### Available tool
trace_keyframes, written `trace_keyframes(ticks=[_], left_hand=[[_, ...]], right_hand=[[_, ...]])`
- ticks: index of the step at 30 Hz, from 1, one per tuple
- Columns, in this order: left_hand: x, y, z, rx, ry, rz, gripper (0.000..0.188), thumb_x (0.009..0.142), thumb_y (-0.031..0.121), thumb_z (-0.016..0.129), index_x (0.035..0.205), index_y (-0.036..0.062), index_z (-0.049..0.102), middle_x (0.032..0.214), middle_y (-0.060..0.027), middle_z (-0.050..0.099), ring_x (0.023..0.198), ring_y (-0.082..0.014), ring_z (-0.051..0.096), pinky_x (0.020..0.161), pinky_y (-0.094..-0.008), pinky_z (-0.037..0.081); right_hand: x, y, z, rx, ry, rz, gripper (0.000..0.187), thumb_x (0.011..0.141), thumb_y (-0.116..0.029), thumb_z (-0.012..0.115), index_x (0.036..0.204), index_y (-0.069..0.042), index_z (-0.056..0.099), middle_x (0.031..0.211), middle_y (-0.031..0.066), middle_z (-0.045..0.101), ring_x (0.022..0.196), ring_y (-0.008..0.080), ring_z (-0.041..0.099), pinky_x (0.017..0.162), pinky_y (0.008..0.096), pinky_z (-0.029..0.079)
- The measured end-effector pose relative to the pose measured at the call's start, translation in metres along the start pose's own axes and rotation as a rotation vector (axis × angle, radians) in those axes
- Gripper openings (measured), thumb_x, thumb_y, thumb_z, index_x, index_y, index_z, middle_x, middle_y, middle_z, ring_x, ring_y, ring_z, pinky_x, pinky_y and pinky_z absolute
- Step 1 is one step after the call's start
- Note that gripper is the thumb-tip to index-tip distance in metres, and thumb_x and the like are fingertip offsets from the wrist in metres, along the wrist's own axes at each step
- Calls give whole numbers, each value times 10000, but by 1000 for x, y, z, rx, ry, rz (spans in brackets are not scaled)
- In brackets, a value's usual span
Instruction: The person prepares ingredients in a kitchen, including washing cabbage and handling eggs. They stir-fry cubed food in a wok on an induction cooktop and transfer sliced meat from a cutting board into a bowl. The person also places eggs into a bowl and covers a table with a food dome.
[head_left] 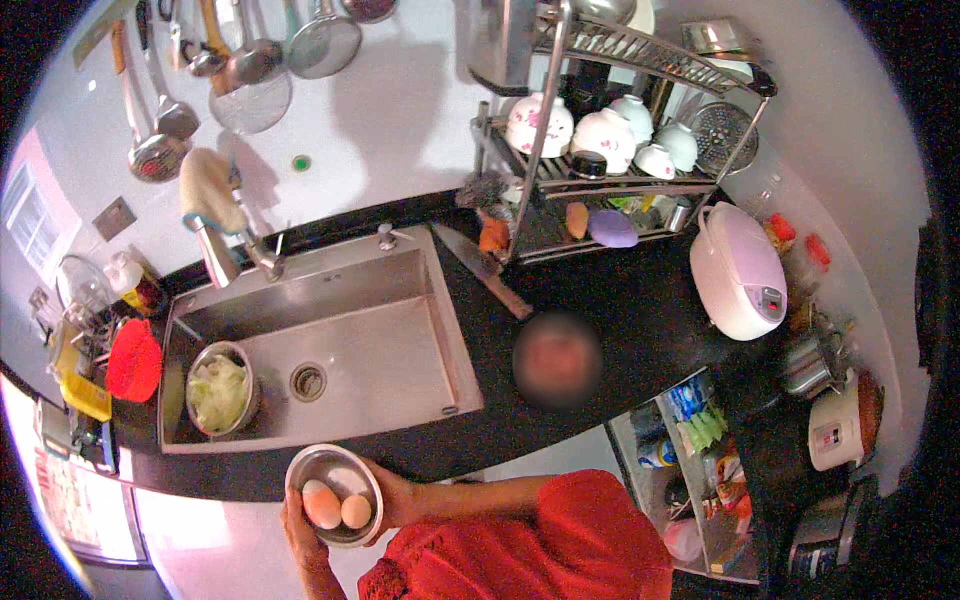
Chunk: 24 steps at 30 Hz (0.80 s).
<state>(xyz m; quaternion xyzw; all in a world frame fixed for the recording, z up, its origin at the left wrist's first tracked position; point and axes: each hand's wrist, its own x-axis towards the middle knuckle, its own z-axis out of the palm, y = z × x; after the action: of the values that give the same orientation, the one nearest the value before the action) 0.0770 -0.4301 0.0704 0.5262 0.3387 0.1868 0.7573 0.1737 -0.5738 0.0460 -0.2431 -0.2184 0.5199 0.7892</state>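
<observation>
A small metal bowl (340, 466) is held between my two hands in front of the counter's front edge. Two eggs lie inside it, a larger pinkish-brown egg (321, 507) and a smaller light-brown egg (356, 512). My left hand (302, 532) grips the bowl's left side, its fingers along the outer wall. My right hand (398, 497) holds the opposite side, with part of its fingers hidden behind the bowl. Beyond them, a second metal bowl (250, 404) stands in the left of the sink, filled with pale green chopped vegetable (218, 393).
A steel sink (380, 355) is set into the black counter. To its right lie a knife (505, 292) and a blurred reddish round patch (557, 362). A dish rack (545, 180) with bowls and a white rice cooker (740, 268) stand farther right. Below, a drawer (650, 480) is open.
</observation>
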Motion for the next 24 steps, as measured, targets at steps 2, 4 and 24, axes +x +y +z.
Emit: trace_keyframes(ticks=[2, 4, 24], left_hand=[[-1, 3, -20, 66, 32, -26, 413, 916, 358, 445, 1075, -7, 554, 972, -92, 580, 861, -162, 547, 746, -303, 453], [-5, 10, -39, 97, 28, 16, 409, 916, 360, 445, 1060, -6, 557, 959, -90, 577, 846, -154, 540, 739, -300, 451], [-77, 35, -202, 105, 381, 94, 407, 921, 336, 459, 1068, -28, 569, 955, -74, 607, 852, -134, 557, 764, -277, 467]], right_hand=[[9, 11, 3, 375, 88, 340, 688, 817, -603, 417, 1356, -190, 306, 1275, 104, 474, 1144, 288, 485, 558, 507, 551], [15, 19, 15, 112, 58, 231, 742, 766, -461, 581, 1378, -210, 245, 1342, 105, 390, 1179, 295, 445, 636, 537, 535], [73, 104, 98, -461, -24, 394, 624, 861, -311, 536, 1342, -28, 257, 772, 90, 588, 576, 121, 544, 484, 228, 415]])
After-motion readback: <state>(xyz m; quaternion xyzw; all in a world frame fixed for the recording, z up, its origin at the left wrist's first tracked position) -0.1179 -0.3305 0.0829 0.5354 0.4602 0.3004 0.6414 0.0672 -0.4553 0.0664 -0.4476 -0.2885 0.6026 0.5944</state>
